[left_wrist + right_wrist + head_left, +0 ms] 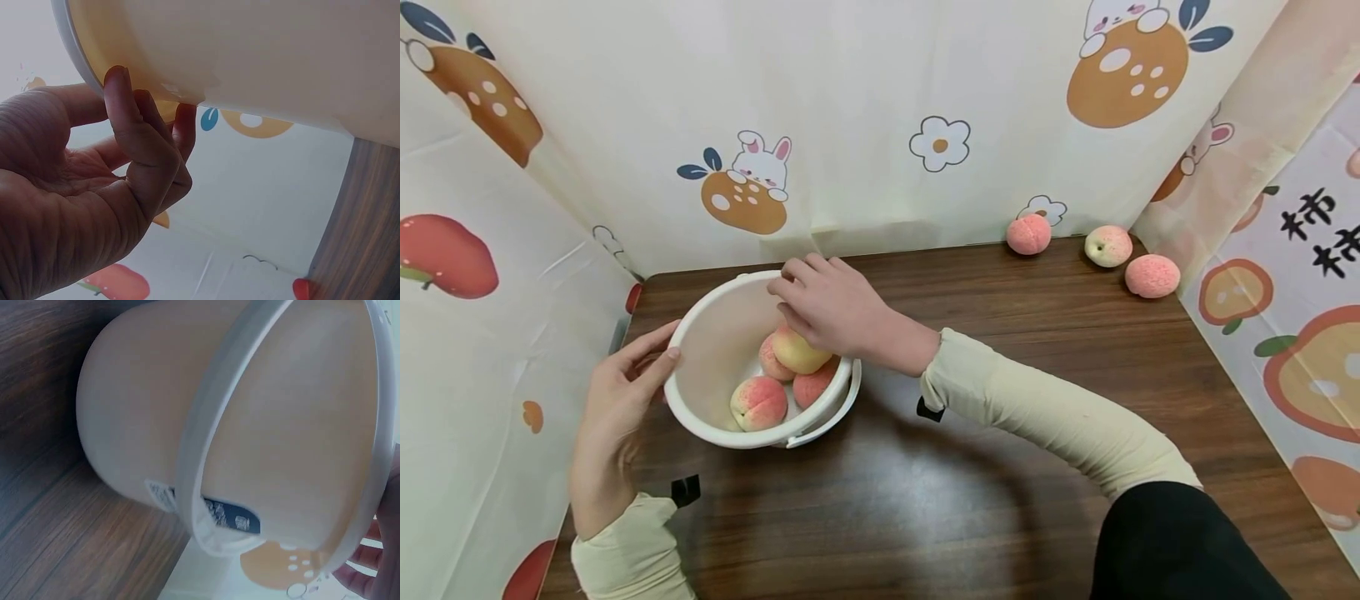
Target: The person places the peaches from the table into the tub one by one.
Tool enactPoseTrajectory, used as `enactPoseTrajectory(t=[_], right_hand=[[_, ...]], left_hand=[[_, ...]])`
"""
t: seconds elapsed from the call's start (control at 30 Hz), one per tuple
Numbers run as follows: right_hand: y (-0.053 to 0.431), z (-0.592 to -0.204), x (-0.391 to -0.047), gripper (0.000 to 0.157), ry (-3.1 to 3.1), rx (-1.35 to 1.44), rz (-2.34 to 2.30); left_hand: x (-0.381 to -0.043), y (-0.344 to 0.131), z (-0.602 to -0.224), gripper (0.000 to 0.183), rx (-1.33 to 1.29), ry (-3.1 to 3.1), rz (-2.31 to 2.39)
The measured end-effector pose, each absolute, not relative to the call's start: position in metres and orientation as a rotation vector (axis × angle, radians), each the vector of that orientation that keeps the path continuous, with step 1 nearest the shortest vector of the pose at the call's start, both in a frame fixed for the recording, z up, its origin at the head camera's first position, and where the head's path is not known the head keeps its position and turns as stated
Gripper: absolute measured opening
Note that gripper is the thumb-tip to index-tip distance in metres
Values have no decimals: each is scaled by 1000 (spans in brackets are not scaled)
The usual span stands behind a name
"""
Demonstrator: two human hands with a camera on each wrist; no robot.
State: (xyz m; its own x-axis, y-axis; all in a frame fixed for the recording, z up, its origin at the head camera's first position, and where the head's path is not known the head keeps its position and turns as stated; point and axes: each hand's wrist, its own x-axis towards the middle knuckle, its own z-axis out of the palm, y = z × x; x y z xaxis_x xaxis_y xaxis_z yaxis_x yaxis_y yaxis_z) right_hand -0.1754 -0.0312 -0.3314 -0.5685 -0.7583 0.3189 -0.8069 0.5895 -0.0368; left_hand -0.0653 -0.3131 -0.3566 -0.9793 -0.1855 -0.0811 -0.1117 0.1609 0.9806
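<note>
Bucket: the round white plastic bucket (707, 367) stands at the left part of your dark brown wood-grain tabletop (880, 533), its mouth facing up toward your head camera.
Left hand: your left hand (613, 408) grips the bucket's rim at its left side, the thumb laid on the edge and the fingers (122, 103) bent against the outer wall.
Right hand: your right hand (835, 304) reaches across the far right part of the rim, its fingers loosely bent over the mouth; thumb and forefinger stand apart, with nothing seen between them. You cannot tell whether they touch the rim.
Peaches inside: you can see four, namely a pink-and-yellow peach (760, 403) nearest you, a plain yellow peach (801, 352) just below your right hand, and two pink ones partly hidden by it.
Peaches outside: at the far right corner you have a round pink peach (1028, 234), a pale yellow peach with a pink blush (1108, 246) and an oval pink peach (1152, 276), all well apart from the bucket.
Handle: the curved white handle (206, 406) hangs down the bucket's outside, in front of a dark printed label (231, 515).
Backdrop: behind your tabletop hangs a white cloth printed with rabbits and flowers (857, 100).
</note>
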Motion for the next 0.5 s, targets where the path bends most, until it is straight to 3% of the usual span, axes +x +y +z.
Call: enactPoseTrajectory(t=[0.5], right_hand=[[7, -345, -195, 25, -2500, 1108, 422]], left_hand=[[-66, -312, -357, 39, 292, -2373, -1953]])
